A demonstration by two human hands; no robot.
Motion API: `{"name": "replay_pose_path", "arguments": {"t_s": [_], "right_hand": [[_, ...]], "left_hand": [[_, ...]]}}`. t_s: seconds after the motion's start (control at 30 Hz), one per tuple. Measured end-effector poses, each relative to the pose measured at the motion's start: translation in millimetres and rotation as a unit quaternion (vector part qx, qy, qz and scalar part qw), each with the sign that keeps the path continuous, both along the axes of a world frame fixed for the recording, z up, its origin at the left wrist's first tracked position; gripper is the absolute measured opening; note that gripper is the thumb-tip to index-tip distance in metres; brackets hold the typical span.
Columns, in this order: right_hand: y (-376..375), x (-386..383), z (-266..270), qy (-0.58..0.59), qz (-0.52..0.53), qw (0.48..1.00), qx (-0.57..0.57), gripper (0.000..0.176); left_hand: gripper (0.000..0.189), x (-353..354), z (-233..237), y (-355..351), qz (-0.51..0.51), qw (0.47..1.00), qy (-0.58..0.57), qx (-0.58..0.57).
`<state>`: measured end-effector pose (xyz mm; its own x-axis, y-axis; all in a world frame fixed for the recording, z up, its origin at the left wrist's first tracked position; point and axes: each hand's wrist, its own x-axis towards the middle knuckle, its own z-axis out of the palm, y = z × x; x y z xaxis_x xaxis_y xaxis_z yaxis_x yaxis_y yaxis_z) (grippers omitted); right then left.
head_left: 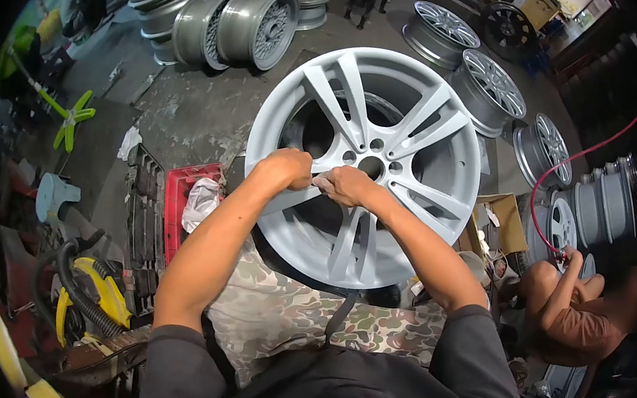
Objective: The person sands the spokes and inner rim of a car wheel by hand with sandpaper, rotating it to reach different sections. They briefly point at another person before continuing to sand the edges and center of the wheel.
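A light grey alloy wheel (469, 137) with paired spokes lies tilted in front of me, its face turned up toward me. My left hand (287, 167) is closed in a fist against a left-hand spoke. Close beside it, my right hand (347, 185) has its fingers pinched together on the same spoke, near the hub. A small greyish patch shows at the right fingertips, too small to name. Whatever the left fingers may hold is hidden. Both hands nearly touch each other.
Bare wheels (258, 32) stand at the back left, and more wheels (490, 85) line the right. A red crate (177, 208) sits left of my legs, a cardboard box (506, 221) to the right. Another person (580, 312) crouches at the right by a red hose (595, 149).
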<state>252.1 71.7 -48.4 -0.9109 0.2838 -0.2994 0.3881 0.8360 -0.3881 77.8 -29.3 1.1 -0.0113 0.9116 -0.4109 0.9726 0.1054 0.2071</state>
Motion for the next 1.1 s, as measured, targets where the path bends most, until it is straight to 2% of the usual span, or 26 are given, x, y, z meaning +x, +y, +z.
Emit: {"name": "replay_pose_path", "arguments": {"t_s": [0.03, 0.1, 0.13, 0.2, 0.27, 0.37, 0.4, 0.47, 0.5, 0.6, 0.63, 0.73, 0.8, 0.93, 0.97, 1.0, 1.07, 1.1], "right_hand": [[0, 9, 2, -0.001, -0.003, 1.0, 0.002, 0.041], [2, 31, 10, 0.111, -0.002, 0.994, -0.006, 0.04], [-1, 32, 22, 0.106, 0.008, 0.994, -0.01, 0.04], [-6, 36, 41, 0.028, -0.052, 0.998, -0.018, 0.04], [-4, 20, 17, 0.071, -0.037, 0.997, -0.019, 0.041], [-6, 2, 8, -0.026, -0.018, 0.998, 0.046, 0.043], [-6, 12, 8, -0.028, -0.021, 0.998, 0.044, 0.043], [3, 38, 14, 0.102, -0.007, 0.995, 0.02, 0.042], [-1, 45, 40, 0.034, -0.03, 0.999, 0.023, 0.041], [-4, 43, 39, 0.046, -0.025, 0.998, 0.029, 0.04], [-4, 36, 26, 0.118, 0.0, 0.993, 0.024, 0.04], [-11, 8, 1, 0.077, -0.016, 0.994, 0.081, 0.041], [-13, 20, 5, 0.094, -0.033, 0.991, 0.084, 0.045], [10, 70, 35, 0.104, -0.011, 0.991, 0.089, 0.042], [20, 81, 35, 0.056, -0.02, 0.988, 0.142, 0.04], [26, 95, 34, 0.165, -0.022, 0.983, 0.072, 0.036], [29, 102, 18, 0.281, 0.005, 0.956, 0.085, 0.032], [18, 99, 23, 0.252, -0.022, 0.961, 0.115, 0.03]], "left_hand": [[0.032, -1, -3, 1, 0.023, 1.0, -0.019, -0.001], [0.033, -6, -4, -2, 0.059, 0.997, -0.044, -0.002], [0.033, -9, 5, -9, 0.075, 0.996, -0.046, -0.003], [0.034, -10, 8, -14, 0.091, 0.995, -0.046, -0.01], [0.034, -11, 13, -11, 0.095, 0.994, -0.043, -0.032], [0.034, -7, 17, -11, 0.075, 0.997, -0.016, -0.024], [0.034, -7, 11, -13, 0.072, 0.997, -0.027, -0.002], [0.034, -13, 17, -22, 0.078, 0.996, -0.037, 0.011], [0.034, -16, 18, -29, 0.086, 0.995, -0.046, 0.023], [0.035, -20, 18, -28, 0.117, 0.991, -0.061, 0.001], [0.034, -14, 25, -27, 0.094, 0.994, -0.049, 0.004], [0.033, -4, 17, -18, 0.049, 0.998, -0.029, 0.014], [0.033, -1, 16, -19, 0.029, 0.999, -0.028, 0.015], [0.033, -16, 26, -32, 0.071, 0.995, -0.067, 0.008], [0.033, -23, 24, -33, 0.085, 0.994, -0.064, 0.007], [0.033, -26, 23, -32, 0.093, 0.994, -0.06, 0.005], [0.034, -21, 20, -25, 0.09, 0.994, -0.059, 0.006], [0.034, -15, 16, -21, 0.07, 0.996, -0.047, 0.004]]}}
